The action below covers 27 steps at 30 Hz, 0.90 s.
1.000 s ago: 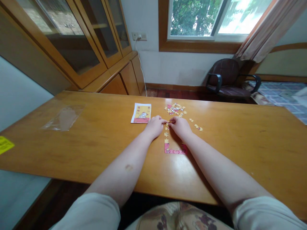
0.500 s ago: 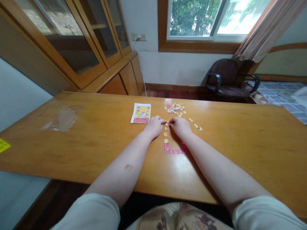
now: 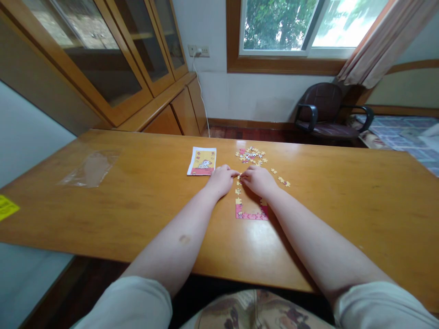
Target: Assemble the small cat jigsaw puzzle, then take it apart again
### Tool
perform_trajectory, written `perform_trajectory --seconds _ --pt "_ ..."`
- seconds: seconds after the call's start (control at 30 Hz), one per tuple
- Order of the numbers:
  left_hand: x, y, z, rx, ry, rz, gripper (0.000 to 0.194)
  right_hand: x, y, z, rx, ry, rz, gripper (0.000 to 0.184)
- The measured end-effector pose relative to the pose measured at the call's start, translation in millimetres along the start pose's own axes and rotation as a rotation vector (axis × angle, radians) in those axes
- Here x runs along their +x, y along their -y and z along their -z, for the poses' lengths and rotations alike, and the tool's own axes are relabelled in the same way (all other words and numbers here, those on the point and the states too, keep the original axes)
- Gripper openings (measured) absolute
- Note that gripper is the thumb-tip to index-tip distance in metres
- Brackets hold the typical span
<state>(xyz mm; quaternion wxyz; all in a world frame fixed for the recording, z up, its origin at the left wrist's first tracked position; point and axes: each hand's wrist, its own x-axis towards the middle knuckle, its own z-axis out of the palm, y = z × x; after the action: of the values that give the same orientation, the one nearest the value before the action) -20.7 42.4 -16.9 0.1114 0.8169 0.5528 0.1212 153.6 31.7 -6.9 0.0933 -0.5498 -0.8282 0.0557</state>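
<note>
In the head view my left hand [image 3: 221,179] is closed, its fingertips meeting the far end of a column of yellow puzzle pieces [image 3: 238,191]. My right hand [image 3: 259,180] comes in from the other side, fingers pinched at the same small puzzle piece [image 3: 239,176], which they partly cover. Below, a pink strip of joined puzzle pieces [image 3: 253,216] forms a bottom edge with both corners turned up. My right hand and forearm hide part of the right side. Beyond my hands lies a heap of loose puzzle pieces [image 3: 252,154].
A picture card [image 3: 202,161] of a white animal on yellow and pink lies by my left hand. Several yellow pieces [image 3: 283,181] sit to the right. A clear plastic bag [image 3: 92,169] lies far left on the wooden table [image 3: 137,205]. An armchair [image 3: 320,107] stands behind.
My right hand has shifted very slightly left, closer to my left fingertips. The view has moved a little; the pieces on the table look the same.
</note>
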Motion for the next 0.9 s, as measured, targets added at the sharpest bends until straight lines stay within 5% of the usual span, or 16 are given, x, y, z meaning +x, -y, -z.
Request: perform_trajectory --seconds 0.9 --pt "0 0 2.2 -0.017 -0.015 -0.023 0.033 -2 5 1 0.101 0.070 -0.059 0.030"
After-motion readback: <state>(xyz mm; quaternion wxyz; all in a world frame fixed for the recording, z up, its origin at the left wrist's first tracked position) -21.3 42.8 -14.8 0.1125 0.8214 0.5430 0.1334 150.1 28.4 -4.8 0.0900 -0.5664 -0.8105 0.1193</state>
